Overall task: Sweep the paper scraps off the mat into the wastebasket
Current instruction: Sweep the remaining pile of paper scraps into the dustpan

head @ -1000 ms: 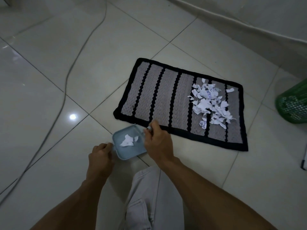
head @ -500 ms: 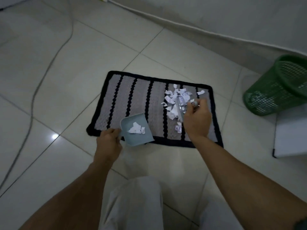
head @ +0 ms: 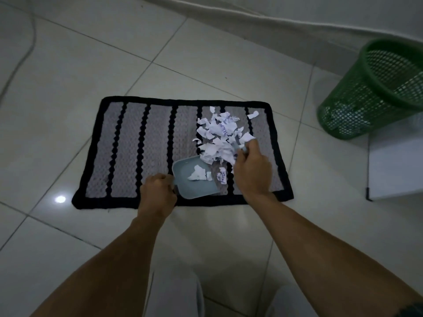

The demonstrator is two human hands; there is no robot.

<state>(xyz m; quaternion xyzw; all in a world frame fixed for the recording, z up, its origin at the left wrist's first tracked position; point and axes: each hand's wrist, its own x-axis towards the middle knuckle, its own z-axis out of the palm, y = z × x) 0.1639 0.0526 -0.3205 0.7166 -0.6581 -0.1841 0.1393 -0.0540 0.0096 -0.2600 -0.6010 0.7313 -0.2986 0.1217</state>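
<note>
A grey mat with black stripes and a black border lies on the tiled floor. White paper scraps are heaped on its right half. My left hand grips the handle of a small light-blue dustpan, which rests on the mat with two scraps inside and its mouth against the heap. My right hand is closed on a small brush, mostly hidden, at the heap's right side. A green mesh wastebasket stands on the floor at the right.
A white box-like object sits just in front of the wastebasket. A cable runs along the floor at the far left. A wall base crosses the top. My knees are at the bottom edge.
Both hands have moved onto the mat. The dustpan has slid right up to the heap, and my right hand with the brush has pushed scraps toward it.
</note>
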